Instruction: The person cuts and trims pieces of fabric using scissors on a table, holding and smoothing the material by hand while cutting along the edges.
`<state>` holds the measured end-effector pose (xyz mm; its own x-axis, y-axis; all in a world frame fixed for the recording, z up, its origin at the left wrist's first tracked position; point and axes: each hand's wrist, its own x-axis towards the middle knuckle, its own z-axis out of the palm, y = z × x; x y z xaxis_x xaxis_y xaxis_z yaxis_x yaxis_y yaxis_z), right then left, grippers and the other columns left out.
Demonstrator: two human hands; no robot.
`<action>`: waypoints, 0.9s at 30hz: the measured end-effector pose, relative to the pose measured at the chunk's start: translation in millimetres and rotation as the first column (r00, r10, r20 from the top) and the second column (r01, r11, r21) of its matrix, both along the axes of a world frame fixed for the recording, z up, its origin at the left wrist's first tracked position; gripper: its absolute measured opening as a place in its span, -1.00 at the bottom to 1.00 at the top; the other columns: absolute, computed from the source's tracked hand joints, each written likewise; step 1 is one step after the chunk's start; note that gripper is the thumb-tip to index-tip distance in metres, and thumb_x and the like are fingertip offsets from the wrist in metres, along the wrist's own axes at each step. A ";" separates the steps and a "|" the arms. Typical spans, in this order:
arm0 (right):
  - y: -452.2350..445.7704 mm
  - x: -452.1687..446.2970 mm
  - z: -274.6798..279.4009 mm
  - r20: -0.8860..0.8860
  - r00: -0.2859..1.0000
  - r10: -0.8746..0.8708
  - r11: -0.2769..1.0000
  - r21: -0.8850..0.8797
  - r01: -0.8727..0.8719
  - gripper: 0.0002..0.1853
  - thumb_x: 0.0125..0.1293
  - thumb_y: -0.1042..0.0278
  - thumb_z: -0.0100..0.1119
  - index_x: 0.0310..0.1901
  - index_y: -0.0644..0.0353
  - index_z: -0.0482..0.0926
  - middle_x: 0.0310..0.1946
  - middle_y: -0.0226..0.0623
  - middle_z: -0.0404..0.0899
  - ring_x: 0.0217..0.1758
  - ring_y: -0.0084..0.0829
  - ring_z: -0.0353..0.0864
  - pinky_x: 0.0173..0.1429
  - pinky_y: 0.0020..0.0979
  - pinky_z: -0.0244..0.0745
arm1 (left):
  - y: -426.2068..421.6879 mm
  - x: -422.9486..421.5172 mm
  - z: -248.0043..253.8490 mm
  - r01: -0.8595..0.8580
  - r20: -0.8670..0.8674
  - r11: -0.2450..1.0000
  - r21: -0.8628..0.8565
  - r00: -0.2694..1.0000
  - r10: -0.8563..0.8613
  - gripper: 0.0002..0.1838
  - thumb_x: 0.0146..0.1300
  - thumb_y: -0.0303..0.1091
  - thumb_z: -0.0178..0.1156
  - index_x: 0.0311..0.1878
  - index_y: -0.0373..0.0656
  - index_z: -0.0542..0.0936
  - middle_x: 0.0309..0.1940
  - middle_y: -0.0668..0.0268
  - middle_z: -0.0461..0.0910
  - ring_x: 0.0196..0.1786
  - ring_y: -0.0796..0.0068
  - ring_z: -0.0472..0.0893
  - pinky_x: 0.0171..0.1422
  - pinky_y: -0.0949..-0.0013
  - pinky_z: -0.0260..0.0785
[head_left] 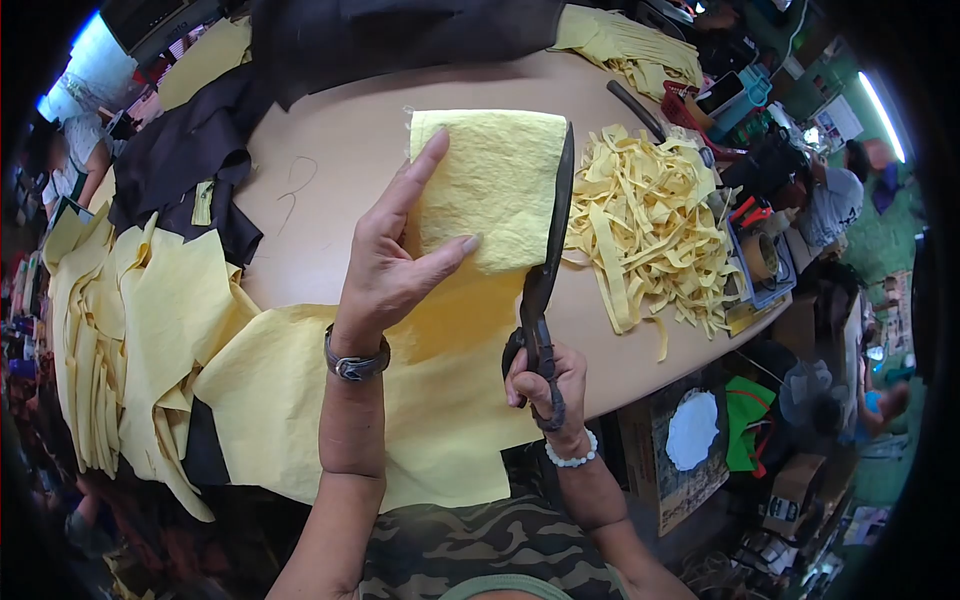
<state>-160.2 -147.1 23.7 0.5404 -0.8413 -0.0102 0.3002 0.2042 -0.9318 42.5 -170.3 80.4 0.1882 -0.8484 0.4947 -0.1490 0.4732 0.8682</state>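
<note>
My left hand (395, 240) holds up a folded end of yellow fabric (490, 180), thumb and a finger on its near face, the other fingers behind it. In my right hand (555, 385) is a pair of dark scissors (540, 290), fingers through the handles. The long blades point away from me and lie along the fabric's right edge; I cannot tell how far apart they are. A larger spread of the yellow fabric (420, 420) drapes over the near table edge beneath both hands.
Cut yellow strips (650, 230) lie heaped on the table (320, 120) at the right. Yellow pieces (130, 330) hang at the left, near dark cloth (190, 170). More dark fabric (410, 40) lies at the back. A bin of tools (765, 260) stands right. People are nearby on both sides.
</note>
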 end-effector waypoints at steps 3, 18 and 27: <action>1.5 1.0 2.7 -0.022 1.000 -0.022 1.000 0.004 0.022 -0.73 0.05 0.30 0.36 -0.45 0.25 0.45 -0.66 -0.49 0.42 -0.65 -0.73 0.39 -0.57 -0.71 0.27 | -0.4 0.3 -0.9 -0.009 0.021 1.000 -0.002 1.000 0.009 -0.20 -0.05 -0.61 0.25 0.32 -0.28 0.15 0.27 0.11 0.23 0.32 0.37 0.22 0.39 0.37 0.01; 12.6 -1.7 -5.2 -0.116 0.993 -0.036 0.999 0.020 0.038 -0.78 0.09 0.44 0.31 -0.54 0.23 0.43 -0.76 -0.52 0.38 -0.74 -0.74 0.35 -0.65 -0.68 0.24 | 2.8 4.1 3.1 0.002 -0.357 0.972 0.233 0.930 0.084 -0.30 -0.02 -0.64 0.25 0.26 -0.32 0.25 0.15 0.16 0.36 0.12 0.51 0.42 0.21 0.50 0.26; 18.3 -13.7 -30.0 0.050 0.993 0.105 0.992 0.065 -0.108 -0.67 -0.05 0.28 0.42 -0.43 0.26 0.44 -0.55 -0.48 0.42 -0.56 -0.72 0.39 -0.49 -0.68 0.26 | 3.4 0.0 4.8 0.045 -0.175 0.996 0.080 0.984 -0.031 -0.27 -0.01 -0.61 0.25 0.29 -0.28 0.22 0.14 0.18 0.38 0.11 0.51 0.42 0.19 0.48 0.26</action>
